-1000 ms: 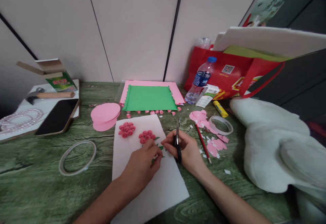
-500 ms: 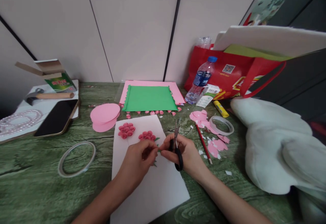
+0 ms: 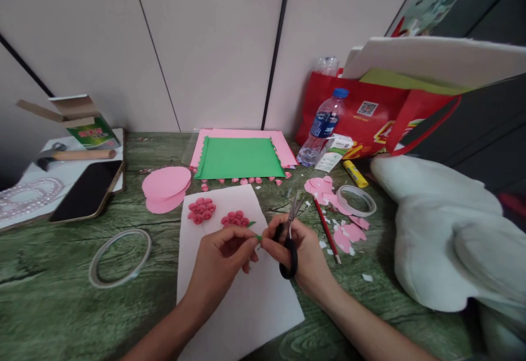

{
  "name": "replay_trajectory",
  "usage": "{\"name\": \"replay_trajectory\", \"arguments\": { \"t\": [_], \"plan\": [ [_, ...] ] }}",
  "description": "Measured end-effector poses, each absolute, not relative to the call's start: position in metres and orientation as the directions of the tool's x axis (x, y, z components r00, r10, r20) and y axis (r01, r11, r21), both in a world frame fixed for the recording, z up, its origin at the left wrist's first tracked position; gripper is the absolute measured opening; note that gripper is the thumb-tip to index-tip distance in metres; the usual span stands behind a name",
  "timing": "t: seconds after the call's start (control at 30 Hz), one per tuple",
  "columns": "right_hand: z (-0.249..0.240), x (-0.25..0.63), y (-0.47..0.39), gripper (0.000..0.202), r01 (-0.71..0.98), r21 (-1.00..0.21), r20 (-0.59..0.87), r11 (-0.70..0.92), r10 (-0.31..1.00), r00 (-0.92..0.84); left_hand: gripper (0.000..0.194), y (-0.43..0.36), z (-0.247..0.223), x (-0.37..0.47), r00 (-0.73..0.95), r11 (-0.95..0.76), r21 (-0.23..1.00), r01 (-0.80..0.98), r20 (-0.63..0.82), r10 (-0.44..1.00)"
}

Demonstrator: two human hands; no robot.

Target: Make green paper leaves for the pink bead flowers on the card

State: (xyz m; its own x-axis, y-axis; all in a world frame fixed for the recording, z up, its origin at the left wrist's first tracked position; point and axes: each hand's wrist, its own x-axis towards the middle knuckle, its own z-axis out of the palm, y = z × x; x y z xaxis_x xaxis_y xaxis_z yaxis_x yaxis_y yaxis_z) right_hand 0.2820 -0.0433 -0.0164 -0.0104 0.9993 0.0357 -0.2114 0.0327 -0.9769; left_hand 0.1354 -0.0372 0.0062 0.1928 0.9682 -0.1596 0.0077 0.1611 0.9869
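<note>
Between the fingertips of both hands is a small green paper piece [image 3: 258, 238], mostly covered by the fingers. My left hand [image 3: 226, 254] pinches it from the left, over a white sheet [image 3: 242, 317]. My right hand [image 3: 302, 251] pinches its other side and also keeps black-handled scissors [image 3: 291, 240], blades pointing up and away. Two clusters of pink rolled paper flowers lie on the sheet: one flower cluster [image 3: 201, 211] at the upper left, the other flower cluster [image 3: 235, 218] just beyond my left fingers, with a green leaf [image 3: 252, 223] beside it.
Left are a tape roll [image 3: 92, 262], pink paper circles [image 3: 166, 183], a phone [image 3: 88, 191] and a hammer [image 3: 82, 155]. Behind lies green paper [image 3: 238, 158]. Right are a red pencil [image 3: 327, 232], another tape roll [image 3: 372, 207], glue stick [image 3: 355, 173], bottle [image 3: 322, 128], red bag [image 3: 349, 109] and white plush [image 3: 431, 240].
The fingers have shifted slightly on the green piece, and more of it shows between them. The scissors have tilted a little to the right. The view has moved slightly.
</note>
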Motion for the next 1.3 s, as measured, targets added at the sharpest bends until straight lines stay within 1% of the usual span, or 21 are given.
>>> {"name": "replay_trajectory", "arguments": {
  "t": [0.17, 0.33, 0.47, 0.53, 0.67, 0.83, 0.93, 1.0, 1.13, 1.3],
  "plan": [
    [-0.015, 0.281, -0.046, 0.025, -0.159, -0.986, 0.059, 0.048, 0.996, -0.065, 0.013, -0.037, 0.007, 0.136, 0.188, 0.174, 0.982, -0.068, -0.158, 0.969],
    [-0.013, 0.28, -0.047, 0.018, -0.146, -0.989, 0.052, 0.022, 0.977, -0.205, 0.012, -0.035, 0.011, 0.13, 0.189, 0.123, 0.983, -0.139, -0.096, 0.977],
    [-0.014, 0.281, -0.048, 0.022, -0.158, -0.987, 0.024, -0.029, 0.946, -0.323, 0.014, -0.035, 0.015, 0.128, 0.196, 0.131, 0.979, -0.158, -0.099, 0.976],
    [-0.015, 0.282, -0.048, 0.022, -0.146, -0.989, 0.022, -0.031, 0.936, -0.351, 0.015, -0.035, 0.016, 0.128, 0.195, 0.135, 0.977, -0.163, -0.102, 0.975],
    [-0.017, 0.282, -0.048, 0.023, -0.153, -0.988, 0.033, -0.018, 0.945, -0.325, 0.016, -0.034, 0.015, 0.128, 0.203, 0.139, 0.976, -0.168, -0.104, 0.974],
    [-0.021, 0.279, -0.045, 0.032, -0.217, -0.976, 0.053, -0.018, 0.947, -0.318, 0.018, -0.031, 0.012, 0.125, 0.209, 0.114, 0.981, -0.157, -0.079, 0.975],
    [-0.023, 0.277, -0.041, 0.029, -0.185, -0.979, 0.128, 0.089, 0.969, -0.211, 0.023, -0.03, 0.012, 0.124, 0.195, 0.093, 0.982, -0.166, -0.06, 0.979],
    [-0.023, 0.275, -0.038, 0.029, -0.169, -0.973, 0.187, 0.156, 0.964, -0.187, 0.025, -0.029, 0.011, 0.122, 0.2, 0.066, 0.982, -0.175, -0.03, 0.979],
    [-0.025, 0.269, -0.035, 0.035, -0.216, -0.947, 0.277, 0.237, 0.943, -0.183, 0.023, -0.027, 0.009, 0.119, 0.181, 0.002, 0.985, -0.174, 0.03, 0.983],
    [-0.026, 0.264, -0.036, 0.042, -0.225, -0.931, 0.334, 0.286, 0.917, -0.216, 0.024, -0.027, 0.014, 0.117, 0.164, -0.031, 0.981, -0.19, 0.064, 0.984]
  ]
}}
